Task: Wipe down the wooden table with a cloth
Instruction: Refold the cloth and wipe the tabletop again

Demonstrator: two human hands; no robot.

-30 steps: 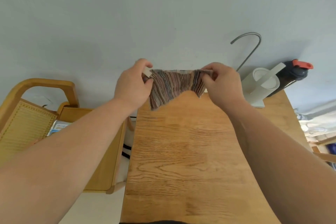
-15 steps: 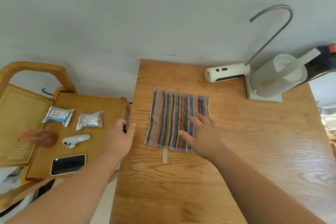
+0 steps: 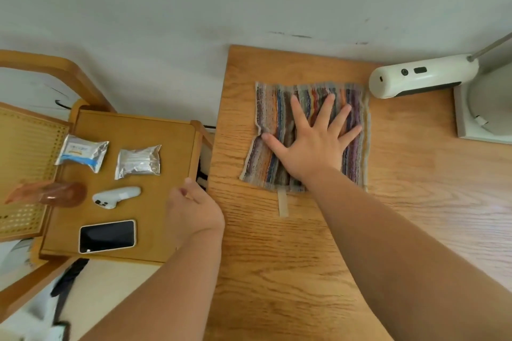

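cloth [image 3: 270,119] flat on table [image 3: 277,271], stripes run near-far; right hand [image 3: 313,147] spread flat on it; left hand [image 3: 194,210] curled loosely, empty.

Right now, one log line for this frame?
right hand: flat, fingers spread, on striped cloth | left hand: idle, holds nothing, at left edge of wooden table | cloth: spread flat near far edge

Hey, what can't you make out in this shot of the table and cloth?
Head view only:
- Lamp: cut off by the right edge.
- Wooden table under the striped cloth: hidden by it and the right hand.
- Left hand: seen from the back; grip unclear.
- Blue-and-white packet: print too small.
- Pinkish object, far left: blurred.
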